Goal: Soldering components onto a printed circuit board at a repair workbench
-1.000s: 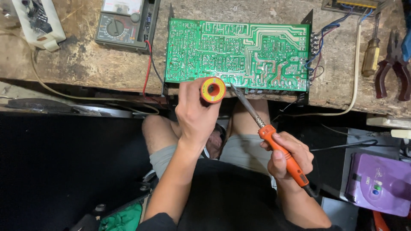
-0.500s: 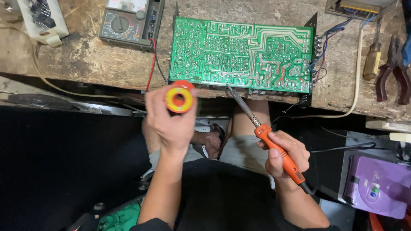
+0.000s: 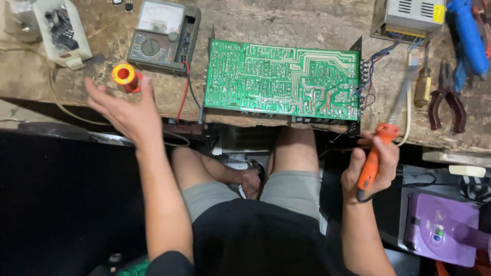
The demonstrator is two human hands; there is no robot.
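Observation:
My left hand (image 3: 125, 110) is spread flat over the left part of the wooden bench (image 3: 255, 20), fingers apart and holding nothing. A red and yellow solder spool (image 3: 125, 76) sits on the bench right at its fingertips. My right hand (image 3: 371, 166) grips the orange handle of a soldering iron (image 3: 373, 158), held below the bench edge with the handle pointing up; I cannot make out its tip. A green circuit board (image 3: 281, 82) lies solder side up on the bench between my hands.
An analog multimeter (image 3: 158, 36) with red and black leads lies left of the board. A white box of parts (image 3: 61, 30) stands at far left. At right are a metal power supply (image 3: 409, 18), a screwdriver (image 3: 422, 84), pliers (image 3: 447, 97) and a blue tool (image 3: 468, 36). A purple device (image 3: 440, 230) lies low right.
My left hand carried the solder spool from the board's front edge to the left and let it go on the bench. My right hand pulled the soldering iron away from the board.

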